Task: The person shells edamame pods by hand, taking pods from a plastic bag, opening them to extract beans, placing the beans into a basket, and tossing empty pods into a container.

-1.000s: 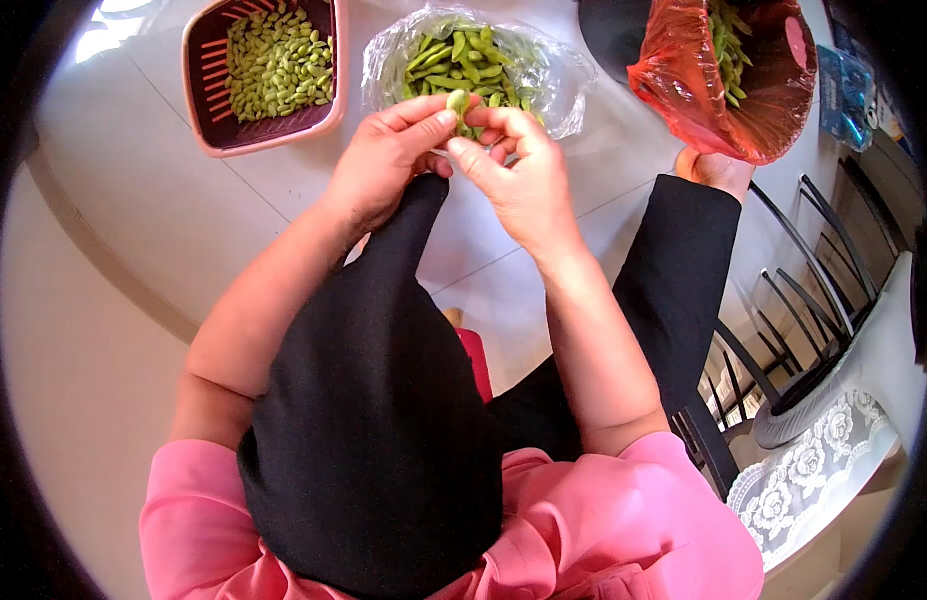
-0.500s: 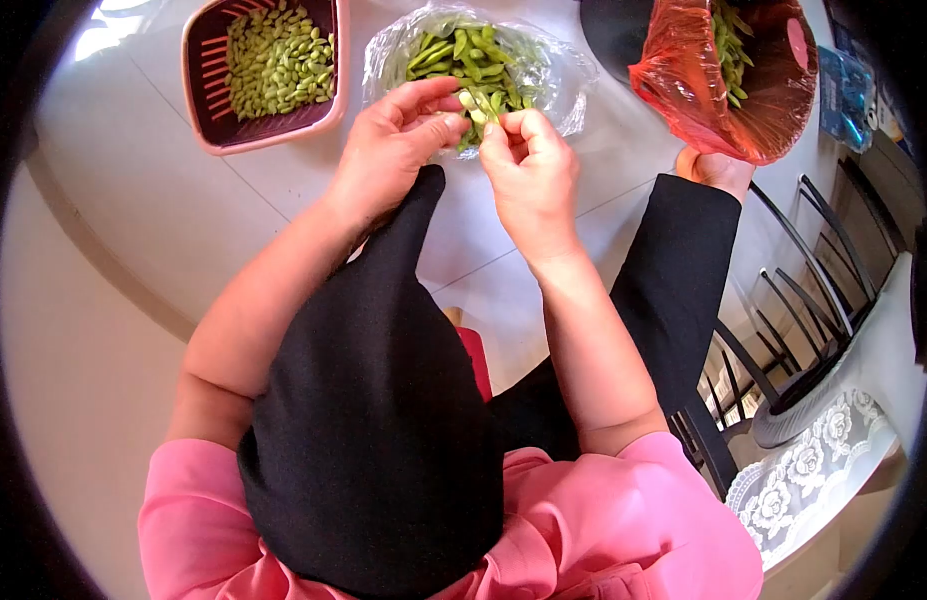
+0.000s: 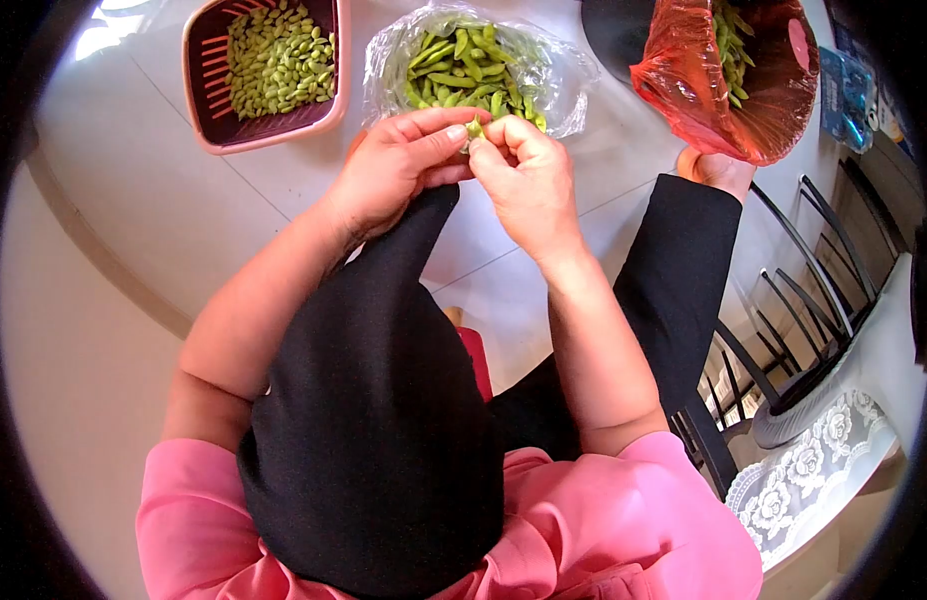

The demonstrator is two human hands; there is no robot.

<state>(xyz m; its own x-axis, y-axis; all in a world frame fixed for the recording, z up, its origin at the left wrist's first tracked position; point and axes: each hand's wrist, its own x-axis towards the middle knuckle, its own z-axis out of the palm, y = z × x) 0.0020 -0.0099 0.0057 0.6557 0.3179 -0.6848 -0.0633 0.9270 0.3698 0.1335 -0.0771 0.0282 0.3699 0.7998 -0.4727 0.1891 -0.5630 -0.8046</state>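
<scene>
Green pod (image 3: 474, 130) in a pinch
Head view: left hand (image 3: 385, 172) and right hand (image 3: 531, 185) hold it with fingertips, maybe to keep it steady. Clear bag (image 3: 565, 85) of pods (image 3: 461, 72) is near, likely for easy reach.

Green pod (image 3: 472, 133) — small, pinched between both hands (image 3: 391, 172).

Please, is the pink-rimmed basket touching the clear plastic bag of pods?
Apart. In the head view, a narrow strip of white floor shows between the basket and the clear bag.
</scene>
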